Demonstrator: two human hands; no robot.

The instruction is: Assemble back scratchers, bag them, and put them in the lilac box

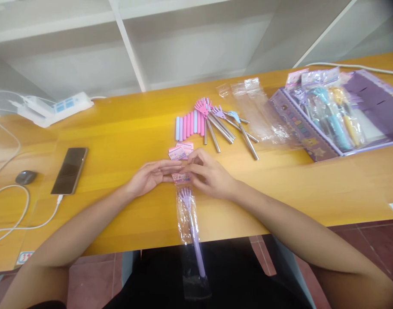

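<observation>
A purple hand-shaped scratcher (196, 242) lies in a clear plastic bag (184, 223), its lower end over the table's front edge. At the bag's top is a pink printed header card (181, 178). My left hand (149, 177) touches the card's left side, fingers stretched out to the right. From the right, my right hand (211, 174) pinches at the card's top edge with bent fingers. More pink cards (180, 151) lie just beyond my fingers.
Pink, purple and blue handle tubes (186, 125), metal-rod scratchers (222, 124) and clear bags (257, 111) lie farther back. A purple box (321, 150) with bagged scratchers stands right. At left are a phone (69, 171), a dark mouse-like object (25, 177), cables and a power strip (56, 107).
</observation>
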